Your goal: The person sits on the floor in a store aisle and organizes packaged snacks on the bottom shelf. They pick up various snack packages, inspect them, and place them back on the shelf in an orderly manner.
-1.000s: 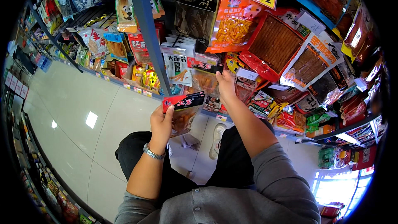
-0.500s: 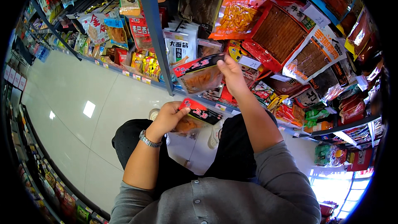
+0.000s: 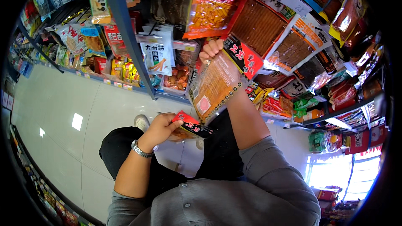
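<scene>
While our right hand (image 3: 210,48) is raised to the hanging snack bags (image 3: 259,25), its fingers are closed on the top edge of a clear packet (image 3: 214,87) that hangs below it. Lower down, our left hand (image 3: 159,128) grips a red and black packet (image 3: 190,126) above our lap, near the white floor (image 3: 83,104).

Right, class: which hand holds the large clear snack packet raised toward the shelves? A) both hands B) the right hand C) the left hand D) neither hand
B: the right hand grips the clear packet at its top, while the left hand holds a smaller red-and-black packet.
</scene>
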`<move>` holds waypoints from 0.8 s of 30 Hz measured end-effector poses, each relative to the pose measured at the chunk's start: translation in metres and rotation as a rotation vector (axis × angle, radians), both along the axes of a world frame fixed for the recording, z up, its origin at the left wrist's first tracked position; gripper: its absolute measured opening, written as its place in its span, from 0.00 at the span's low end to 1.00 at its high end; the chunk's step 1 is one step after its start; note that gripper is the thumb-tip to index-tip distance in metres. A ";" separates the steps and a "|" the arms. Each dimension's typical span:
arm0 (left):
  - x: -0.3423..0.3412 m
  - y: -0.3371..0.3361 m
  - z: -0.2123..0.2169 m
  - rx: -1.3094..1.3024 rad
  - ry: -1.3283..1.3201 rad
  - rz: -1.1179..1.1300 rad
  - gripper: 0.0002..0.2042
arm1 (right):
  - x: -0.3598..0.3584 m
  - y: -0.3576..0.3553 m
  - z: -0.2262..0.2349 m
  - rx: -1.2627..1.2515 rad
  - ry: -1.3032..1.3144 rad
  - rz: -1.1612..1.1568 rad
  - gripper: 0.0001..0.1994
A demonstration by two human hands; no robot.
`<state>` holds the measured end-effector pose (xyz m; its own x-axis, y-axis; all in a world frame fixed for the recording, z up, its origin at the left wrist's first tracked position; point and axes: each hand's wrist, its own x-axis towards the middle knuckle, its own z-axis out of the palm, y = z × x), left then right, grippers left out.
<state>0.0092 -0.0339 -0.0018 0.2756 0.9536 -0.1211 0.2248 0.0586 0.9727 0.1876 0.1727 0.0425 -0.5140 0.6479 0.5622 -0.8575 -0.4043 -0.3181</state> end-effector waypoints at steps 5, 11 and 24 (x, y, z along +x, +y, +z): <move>0.000 0.001 0.007 0.058 0.069 0.050 0.10 | -0.001 -0.011 0.006 -0.028 0.017 0.017 0.06; -0.003 0.001 0.005 0.078 0.138 0.055 0.10 | 0.000 -0.008 0.003 -0.018 0.041 0.080 0.05; -0.007 0.003 -0.006 0.056 0.046 0.154 0.10 | -0.002 -0.008 0.007 0.069 0.096 0.107 0.06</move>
